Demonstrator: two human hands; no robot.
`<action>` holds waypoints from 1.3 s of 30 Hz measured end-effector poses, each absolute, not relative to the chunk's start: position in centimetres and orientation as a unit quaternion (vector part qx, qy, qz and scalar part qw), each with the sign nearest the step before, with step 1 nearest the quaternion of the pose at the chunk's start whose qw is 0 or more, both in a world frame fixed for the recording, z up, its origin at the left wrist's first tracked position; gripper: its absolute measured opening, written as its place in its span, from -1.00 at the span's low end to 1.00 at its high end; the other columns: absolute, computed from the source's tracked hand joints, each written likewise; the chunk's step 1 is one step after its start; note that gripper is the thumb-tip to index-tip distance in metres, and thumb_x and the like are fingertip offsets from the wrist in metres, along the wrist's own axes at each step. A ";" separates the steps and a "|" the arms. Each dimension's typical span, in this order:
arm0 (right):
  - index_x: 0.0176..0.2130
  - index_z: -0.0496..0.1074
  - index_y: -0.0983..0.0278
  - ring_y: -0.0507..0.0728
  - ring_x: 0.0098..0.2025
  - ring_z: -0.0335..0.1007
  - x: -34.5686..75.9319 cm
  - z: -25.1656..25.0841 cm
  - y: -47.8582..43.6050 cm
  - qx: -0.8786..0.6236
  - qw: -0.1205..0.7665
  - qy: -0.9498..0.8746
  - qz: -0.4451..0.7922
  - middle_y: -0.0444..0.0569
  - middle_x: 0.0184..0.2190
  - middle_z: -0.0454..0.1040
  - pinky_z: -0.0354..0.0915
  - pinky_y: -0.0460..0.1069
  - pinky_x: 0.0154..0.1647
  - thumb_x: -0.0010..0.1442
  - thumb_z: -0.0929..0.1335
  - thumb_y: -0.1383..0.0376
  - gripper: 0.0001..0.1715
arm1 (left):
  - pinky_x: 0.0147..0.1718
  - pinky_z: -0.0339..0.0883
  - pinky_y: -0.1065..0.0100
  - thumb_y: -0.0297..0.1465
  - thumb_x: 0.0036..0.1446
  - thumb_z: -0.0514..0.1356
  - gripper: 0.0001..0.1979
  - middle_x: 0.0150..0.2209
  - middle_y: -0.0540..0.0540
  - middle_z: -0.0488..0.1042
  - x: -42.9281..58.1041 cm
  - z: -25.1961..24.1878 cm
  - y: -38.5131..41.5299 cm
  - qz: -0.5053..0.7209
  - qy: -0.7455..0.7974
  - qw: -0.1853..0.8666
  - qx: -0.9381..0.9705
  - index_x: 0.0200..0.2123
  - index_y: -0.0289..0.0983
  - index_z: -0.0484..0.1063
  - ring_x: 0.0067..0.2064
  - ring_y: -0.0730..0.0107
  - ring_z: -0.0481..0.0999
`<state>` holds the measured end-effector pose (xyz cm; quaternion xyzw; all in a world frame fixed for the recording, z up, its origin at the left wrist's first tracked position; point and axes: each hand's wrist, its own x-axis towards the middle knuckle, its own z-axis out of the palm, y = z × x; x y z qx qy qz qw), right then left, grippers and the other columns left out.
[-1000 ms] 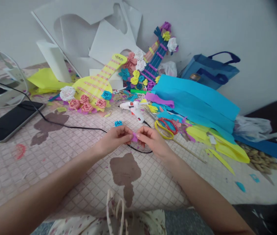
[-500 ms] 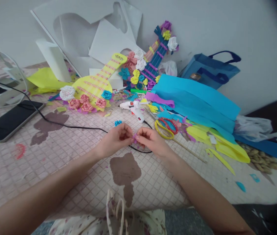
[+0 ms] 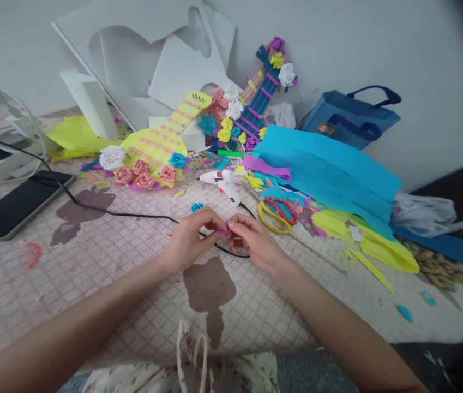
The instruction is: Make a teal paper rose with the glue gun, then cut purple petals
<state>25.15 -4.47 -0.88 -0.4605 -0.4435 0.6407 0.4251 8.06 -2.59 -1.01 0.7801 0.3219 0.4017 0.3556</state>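
Observation:
A small piece of purple paper (image 3: pixel 223 230) is pinched between my two hands above the table. My left hand (image 3: pixel 190 238) grips it from the left with thumb and fingers. From the right, my right hand (image 3: pixel 254 240) pinches it too, and the fingers hide most of it. Just beyond the left fingers lies a blue paper flower (image 3: pixel 197 207). A white glue gun (image 3: pixel 227 188) rests behind the hands, its black cord (image 3: pixel 231 252) looping beneath them. Scissors with yellow and red handles (image 3: pixel 274 221) sit right of my right hand.
A yellow paper-covered guitar (image 3: pixel 160 143) with paper flowers and a blue one (image 3: pixel 258 103) stand at the back. Blue paper (image 3: pixel 325 169) and yellow paper (image 3: pixel 382 245) spread to the right, near a thin stick (image 3: pixel 317 254). At left lies a phone (image 3: pixel 18 204).
Both hands stay together on the purple paper. My left hand has turned slightly and its fingers have straightened a little; the right hand has barely moved.

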 end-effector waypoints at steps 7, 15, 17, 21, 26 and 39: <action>-0.47 0.36 0.26 -0.05 -0.56 0.20 25.4 -1.1 -4.2 -0.451 0.442 -0.459 0.625 -0.21 -0.58 0.32 0.17 -0.12 -0.56 0.00 0.42 0.17 -0.77 | -0.32 0.30 0.38 -0.43 0.10 0.21 -0.94 -0.39 -0.04 0.43 8.1 -0.9 -2.4 0.388 0.335 0.466 0.721 -0.37 -0.32 0.42 -0.34 0.45 0.42; -0.45 0.35 0.24 -0.04 -0.55 0.18 25.3 -1.1 -4.5 -0.450 0.456 -0.540 0.546 -0.21 -0.58 0.28 0.15 -0.09 -0.53 0.11 0.36 0.20 -0.82 | -0.28 0.30 0.37 -0.32 0.02 0.29 -0.82 -0.39 -0.03 0.45 8.2 -1.3 -2.1 0.382 0.348 0.627 0.583 -0.39 -0.32 0.41 -0.33 0.44 0.43; -0.44 0.34 0.24 -0.03 -0.53 0.19 25.3 -1.1 -4.5 -0.457 0.449 -0.554 0.531 -0.21 -0.57 0.28 0.17 -0.08 -0.51 0.12 0.35 0.19 -0.81 | -0.29 0.29 0.39 -0.32 0.00 0.30 -0.81 -0.40 -0.01 0.44 8.2 -1.4 -2.1 0.384 0.352 0.637 0.568 -0.39 -0.32 0.41 -0.34 0.46 0.42; -0.43 0.34 0.23 -0.02 -0.53 0.20 25.2 -1.1 -4.6 -0.456 0.446 -0.565 0.523 -0.21 -0.57 0.28 0.17 -0.08 -0.51 0.14 0.34 0.18 -0.80 | -0.31 0.28 0.42 -0.36 -0.03 0.33 -0.79 -0.41 0.02 0.42 8.2 -1.4 -2.2 0.396 0.352 0.649 0.547 -0.37 -0.33 0.39 -0.35 0.51 0.41; -0.43 0.34 0.23 -0.02 -0.54 0.20 25.2 -1.1 -4.7 -0.458 0.443 -0.567 0.522 -0.21 -0.57 0.28 0.17 -0.08 -0.52 0.15 0.34 0.17 -0.80 | -0.30 0.28 0.42 -0.40 -0.05 0.33 -0.74 -0.37 0.03 0.40 8.3 -1.4 -2.2 0.397 0.351 0.665 0.526 -0.29 -0.33 0.36 -0.34 0.53 0.41; -0.41 0.31 0.23 -0.02 -0.54 0.18 25.2 -0.8 -4.7 -0.466 0.426 -0.576 0.520 -0.20 -0.55 0.28 0.16 -0.07 -0.52 0.14 0.36 0.13 -0.76 | -0.32 0.33 0.40 -0.42 -0.06 0.32 -0.70 -0.30 -0.03 0.42 8.3 -1.5 -2.2 0.412 0.349 0.617 0.572 -0.24 -0.32 0.34 -0.31 0.47 0.46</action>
